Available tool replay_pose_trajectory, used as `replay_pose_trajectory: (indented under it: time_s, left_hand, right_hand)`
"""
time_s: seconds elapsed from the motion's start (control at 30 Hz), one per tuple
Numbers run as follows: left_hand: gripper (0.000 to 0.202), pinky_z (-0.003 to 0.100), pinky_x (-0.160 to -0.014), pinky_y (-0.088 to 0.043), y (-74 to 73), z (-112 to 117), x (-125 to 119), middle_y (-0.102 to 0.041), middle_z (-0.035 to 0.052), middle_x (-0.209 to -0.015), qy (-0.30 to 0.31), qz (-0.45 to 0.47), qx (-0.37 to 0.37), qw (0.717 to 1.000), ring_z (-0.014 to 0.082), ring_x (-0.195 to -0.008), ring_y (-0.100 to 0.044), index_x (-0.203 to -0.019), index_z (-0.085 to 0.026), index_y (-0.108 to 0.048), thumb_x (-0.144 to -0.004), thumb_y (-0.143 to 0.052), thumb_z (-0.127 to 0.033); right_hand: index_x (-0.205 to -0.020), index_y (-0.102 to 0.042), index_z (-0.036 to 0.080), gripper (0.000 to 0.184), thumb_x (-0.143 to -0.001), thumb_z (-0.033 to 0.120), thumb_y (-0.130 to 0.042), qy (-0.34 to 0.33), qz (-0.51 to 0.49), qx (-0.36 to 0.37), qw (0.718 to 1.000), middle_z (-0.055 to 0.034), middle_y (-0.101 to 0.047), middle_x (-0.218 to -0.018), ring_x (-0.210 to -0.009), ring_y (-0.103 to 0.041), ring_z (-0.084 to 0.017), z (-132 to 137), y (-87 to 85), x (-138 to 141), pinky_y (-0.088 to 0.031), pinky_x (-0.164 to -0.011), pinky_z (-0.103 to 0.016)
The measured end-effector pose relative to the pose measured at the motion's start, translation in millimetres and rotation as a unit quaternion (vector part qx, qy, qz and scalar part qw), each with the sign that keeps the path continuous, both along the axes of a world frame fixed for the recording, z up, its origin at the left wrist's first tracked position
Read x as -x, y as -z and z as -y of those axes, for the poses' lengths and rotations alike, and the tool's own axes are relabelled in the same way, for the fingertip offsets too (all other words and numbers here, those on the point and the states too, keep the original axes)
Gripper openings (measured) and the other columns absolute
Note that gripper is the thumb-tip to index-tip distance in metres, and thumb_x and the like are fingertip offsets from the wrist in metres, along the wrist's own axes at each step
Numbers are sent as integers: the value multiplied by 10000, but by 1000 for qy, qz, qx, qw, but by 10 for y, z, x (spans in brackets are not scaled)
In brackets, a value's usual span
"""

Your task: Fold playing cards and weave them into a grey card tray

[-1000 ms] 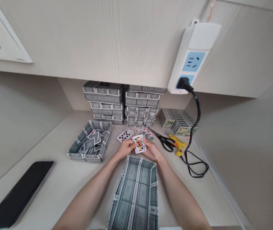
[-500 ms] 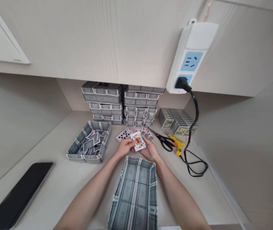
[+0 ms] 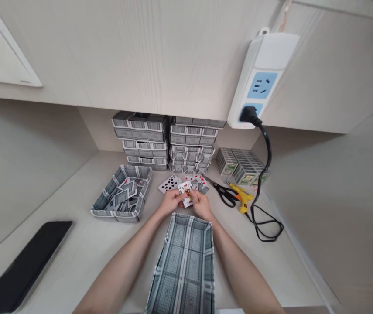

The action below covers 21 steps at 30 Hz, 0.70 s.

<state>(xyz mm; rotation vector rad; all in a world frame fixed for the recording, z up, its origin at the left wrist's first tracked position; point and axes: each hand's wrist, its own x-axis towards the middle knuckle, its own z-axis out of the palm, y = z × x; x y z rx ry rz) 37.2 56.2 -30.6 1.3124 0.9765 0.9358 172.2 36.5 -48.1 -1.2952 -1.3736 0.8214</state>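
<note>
Two hands pinch one face-up playing card over the desk.
In the head view, the left hand [image 3: 169, 201] and right hand [image 3: 201, 204] each close their fingers on an edge of the playing card [image 3: 185, 190], just beyond the far rim of the patterned tray [image 3: 186, 261]. The card's long axis runs roughly away from the person, its far end leaning slightly left; fingers hide its near part. Loose cards [image 3: 169, 183] lie just behind, with scissors [image 3: 224, 193] and a yellow glue gun [image 3: 242, 197] to the right.
</note>
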Motion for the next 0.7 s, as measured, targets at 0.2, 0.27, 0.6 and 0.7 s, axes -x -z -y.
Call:
replay_pose_trajectory:
  time_s: [0.2, 0.27, 0.6, 0.7]
  left_hand:
    - [308, 197, -392, -372, 40, -13, -14, -521, -39, -406, 14, -19, -2, 1000, 81, -366, -464, -533, -123, -513, -599, -598, -412]
    - [288, 197, -392, -375, 52, -6, -22, -520, -43, -422, 17, -37, -16, 999, 83, -373, -467, -586, -125, -525, -622, -579, -406]
    - [257, 200, -463, -399, 128, -11, -10, -570, -8, -612, -46, -58, -103, 992, 105, -508, -511, -828, -152, -528, -740, -457, -383]
    - [252, 209, -531, -412, 131, -11, -9, -572, -1, -669, -59, -54, -135, 988, 116, -595, -519, -792, -149, -535, -753, -437, -377]
  right_hand:
    - [-949, -590, 184, 337, -687, 388, -536, -61, -138, 19, 988, 3, -617, -671, -567, -531, -139, 13, -97, -68, -421, -527, -255]
    - [-988, -584, 184, 381, -661, 377, -568, -60, -164, 31, 984, -5, -632, -683, -576, -546, -147, 10, -114, -92, -432, -537, -267]
    - [-769, -524, 195, 195, -695, 375, -532, -1, -136, 2, 991, 12, -572, -589, -525, -519, -141, -1, 5, -31, -409, -494, -253]
    - [-733, -447, 212, 189, -708, 385, -516, -12, -142, 4, 990, 36, -522, -552, -495, -489, -128, -16, 50, 19, -393, -478, -243]
